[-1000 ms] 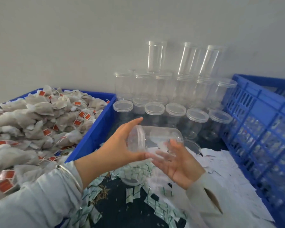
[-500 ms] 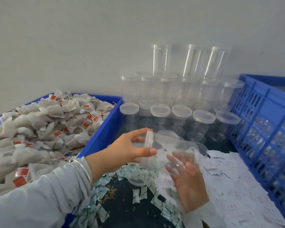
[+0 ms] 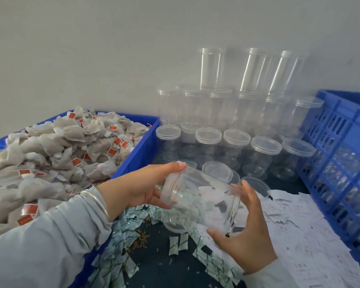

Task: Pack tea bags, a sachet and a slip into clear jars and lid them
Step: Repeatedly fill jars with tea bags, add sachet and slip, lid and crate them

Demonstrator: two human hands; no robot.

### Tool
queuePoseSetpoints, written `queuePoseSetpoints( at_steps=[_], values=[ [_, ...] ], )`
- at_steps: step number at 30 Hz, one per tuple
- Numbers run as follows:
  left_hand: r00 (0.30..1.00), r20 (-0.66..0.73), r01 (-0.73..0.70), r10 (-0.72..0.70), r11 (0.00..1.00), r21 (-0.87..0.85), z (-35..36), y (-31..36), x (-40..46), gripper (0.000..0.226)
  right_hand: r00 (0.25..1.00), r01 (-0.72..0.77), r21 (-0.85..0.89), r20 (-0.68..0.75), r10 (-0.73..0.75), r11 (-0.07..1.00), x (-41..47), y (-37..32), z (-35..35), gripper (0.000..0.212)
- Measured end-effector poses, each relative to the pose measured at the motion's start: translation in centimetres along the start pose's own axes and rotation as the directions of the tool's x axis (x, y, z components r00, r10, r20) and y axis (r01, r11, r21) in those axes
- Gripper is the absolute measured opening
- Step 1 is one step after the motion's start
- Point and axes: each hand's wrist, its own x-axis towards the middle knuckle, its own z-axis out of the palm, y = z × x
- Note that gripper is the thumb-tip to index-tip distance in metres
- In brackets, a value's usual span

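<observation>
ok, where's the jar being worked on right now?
Head view, centre: the jar lies tilted between the left hand and right hand, above the sachets.

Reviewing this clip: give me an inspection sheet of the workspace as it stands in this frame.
Surface: dark table top, strewn with spilled grains.
Job's things: clear jar held on its side, empty; tea bags heaped in blue crate; sachets; paper slips; lidded jars stacked at the wall.
Clutter: loose lids.
Grippers: left hand grips the jar's mouth end; right hand cradles its base.
Cables: nothing seen.
Surroundings: grey wall; slatted blue crate at right.
</observation>
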Motion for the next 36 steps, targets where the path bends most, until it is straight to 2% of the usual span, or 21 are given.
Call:
queuePoseSetpoints(
  at_steps=[3, 6, 12, 17, 19, 20, 22, 24, 26, 28, 29, 31, 33, 34, 36],
  values=[
    [0.997, -0.005, 0.076, -0.077, 0.997, -0.028, 0.0, -0.1, -0.1, 0.083, 0.976, 0.205, -0.257, -0.024, -0.218, 0.944, 0.2, 0.2, 0.3, 0.106],
    [0.991, 0.031, 0.130, -0.128, 0.990, -0.051, 0.4, 0.0, -0.3, 0.084, 0.940, 0.271, -0.373, -0.097, -0.328, 0.887, 0.4, 0.2, 0.7, 0.095],
    [0.951, 0.158, 0.279, -0.264, 0.957, -0.082, 0.6, 0.4, -0.7, 0.088, 0.920, 0.243, -0.432, -0.180, -0.347, 0.869, 0.2, 0.7, 1.2, 0.089],
    [0.929, 0.219, 0.311, -0.298, 0.950, -0.026, 0.6, 0.6, -0.8, 0.092, 0.890, 0.217, -0.456, -0.271, -0.366, 0.863, 0.2, 0.5, 1.6, 0.086],
    [0.926, 0.232, 0.311, -0.299, 0.950, -0.019, 1.0, 0.4, -0.8, 0.094, 0.908, 0.185, -0.451, -0.260, -0.327, 0.873, 0.2, 0.6, 1.5, 0.087],
    [0.934, 0.205, 0.301, -0.292, 0.953, -0.017, 1.1, 0.2, -0.7, 0.096, 0.933, 0.160, -0.426, -0.230, -0.278, 0.890, 0.0, 0.8, 1.5, 0.089],
    [0.973, 0.057, 0.221, -0.222, 0.975, 0.033, 1.2, -0.2, -0.4, 0.091, 0.981, 0.095, -0.331, -0.127, -0.144, 0.939, -0.2, 1.2, 1.4, 0.095],
    [0.992, -0.104, 0.087, -0.068, 0.978, 0.189, 1.2, -0.4, -0.3, 0.073, 0.999, 0.028, -0.218, -0.029, -0.035, 0.976, -0.3, 1.2, 1.4, 0.094],
    [0.982, -0.165, -0.027, 0.090, 0.937, 0.348, 1.2, -0.4, -0.3, 0.061, 1.000, 0.019, -0.151, 0.007, -0.018, 0.988, -0.4, 1.0, 1.3, 0.090],
    [0.954, -0.146, -0.149, 0.262, 0.837, 0.526, 1.2, -0.5, -0.3, 0.062, 0.999, 0.032, -0.143, -0.005, -0.033, 0.989, -0.4, 0.7, 1.3, 0.088],
    [0.925, -0.102, -0.221, 0.365, 0.738, 0.638, 1.2, -0.6, -0.4, 0.064, 1.000, 0.025, -0.140, -0.011, -0.027, 0.990, -0.4, 0.5, 1.2, 0.091],
    [0.842, 0.056, -0.341, 0.537, 0.448, 0.826, 1.4, -0.8, -1.0, 0.070, 1.000, 0.001, -0.137, -0.004, -0.001, 0.991, -0.4, 0.2, 1.3, 0.096],
    [0.739, 0.250, -0.431, 0.626, 0.153, 0.889, 1.8, -0.9, -1.5, 0.075, 1.000, 0.004, -0.165, 0.028, 0.001, 0.986, -0.3, 0.1, 1.4, 0.100],
    [0.699, 0.321, -0.464, 0.639, 0.064, 0.883, 2.2, -0.8, -1.7, 0.076, 0.999, 0.022, -0.184, 0.045, -0.014, 0.983, -0.4, 0.1, 1.5, 0.100],
    [0.653, 0.402, -0.525, 0.642, 0.002, 0.851, 2.8, -0.9, -2.0, 0.076, 0.997, 0.024, -0.182, 0.073, -0.011, 0.983, -0.4, 0.2, 1.7, 0.100]
  ],
)
